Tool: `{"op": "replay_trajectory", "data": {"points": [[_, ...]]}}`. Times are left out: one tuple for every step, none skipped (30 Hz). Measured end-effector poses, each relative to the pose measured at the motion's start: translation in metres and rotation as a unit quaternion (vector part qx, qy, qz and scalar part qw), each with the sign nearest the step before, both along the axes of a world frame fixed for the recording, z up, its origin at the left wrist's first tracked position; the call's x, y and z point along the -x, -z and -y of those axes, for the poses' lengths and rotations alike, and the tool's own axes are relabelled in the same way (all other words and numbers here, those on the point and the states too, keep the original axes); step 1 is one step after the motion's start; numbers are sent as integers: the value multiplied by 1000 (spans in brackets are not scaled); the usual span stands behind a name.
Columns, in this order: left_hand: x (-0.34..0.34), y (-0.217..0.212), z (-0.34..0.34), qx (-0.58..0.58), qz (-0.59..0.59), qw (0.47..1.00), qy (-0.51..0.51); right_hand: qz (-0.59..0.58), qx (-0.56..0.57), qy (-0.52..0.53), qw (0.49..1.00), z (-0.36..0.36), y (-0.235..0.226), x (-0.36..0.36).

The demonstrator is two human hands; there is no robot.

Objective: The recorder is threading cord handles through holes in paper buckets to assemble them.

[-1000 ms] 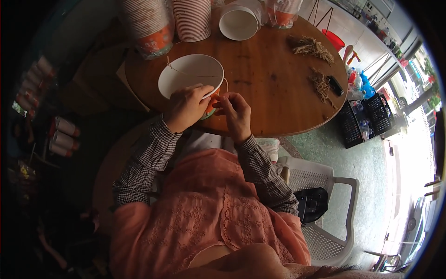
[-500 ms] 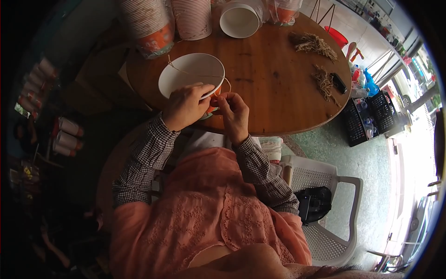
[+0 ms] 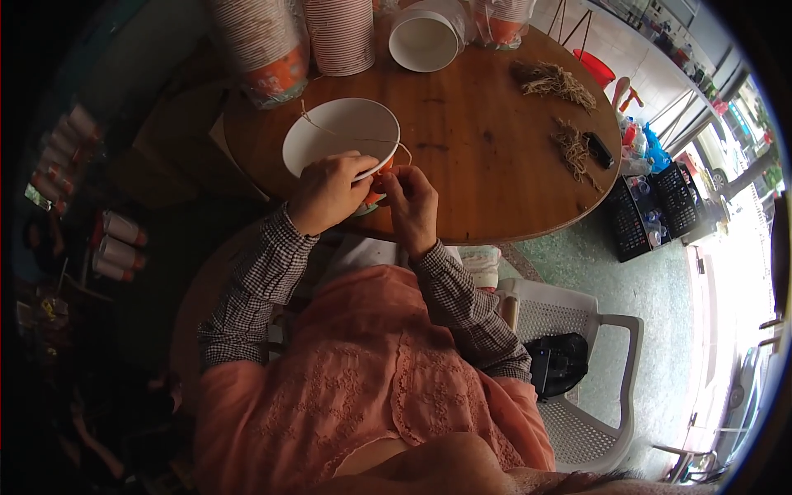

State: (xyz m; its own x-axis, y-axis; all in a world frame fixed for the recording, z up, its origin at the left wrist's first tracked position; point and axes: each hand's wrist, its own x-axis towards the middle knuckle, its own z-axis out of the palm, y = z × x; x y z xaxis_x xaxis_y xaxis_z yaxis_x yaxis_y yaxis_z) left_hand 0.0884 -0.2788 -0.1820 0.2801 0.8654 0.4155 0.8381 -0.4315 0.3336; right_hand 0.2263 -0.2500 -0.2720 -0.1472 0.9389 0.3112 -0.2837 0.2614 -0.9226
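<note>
A paper bucket (image 3: 330, 136), white inside and orange outside, stands tilted near the table's front edge. My left hand (image 3: 328, 195) is closed over its near rim, fingers inside the mouth. A thin tan string (image 3: 407, 152) crosses the mouth, has a knotted end at the far left rim, and loops out past the right rim. Beside the bucket's right wall, my right hand (image 3: 414, 205) is closed in a pinch where the string comes down to the wall. The fingertips partly hide what lies between them.
Stacked paper buckets (image 3: 338, 37) in plastic wrap and a bucket on its side (image 3: 423, 43) stand at the back of the round wooden table (image 3: 487, 165). String bundles (image 3: 554, 85) and a black object (image 3: 600, 150) lie right. A white chair (image 3: 615, 371) holds a black bag (image 3: 558, 363).
My right hand has shifted very slightly left and turned inward against the bucket wall. My left hand keeps its hold on the rim. The string loop stays at the right rim.
</note>
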Motion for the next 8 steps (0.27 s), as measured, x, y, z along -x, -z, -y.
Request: {"op": "replay_trajectory", "data": {"points": [[-1,0,-1,11,-10,1000,-9,-19,3,11,1000,-1,2,2],[-2,1,0,11,-10,1000,-9,-39,8,21,999,-1,4,3],[-3,1,0,-7,23,1000,6,-39,7,21,999,-2,5,4],[-4,1,1,-26,55,998,21,-33,9,19,999,-3,7,4],[-3,1,-1,-28,55,998,21,-26,9,16,999,-7,6,4],[0,1,-1,-13,49,998,22,-26,7,16,1000,-8,6,3],[3,0,-1,2,43,999,23,-39,27,-1,999,-6,7,1],[3,0,-3,0,43,999,25,-51,47,-18,997,-2,7,-3]]}}
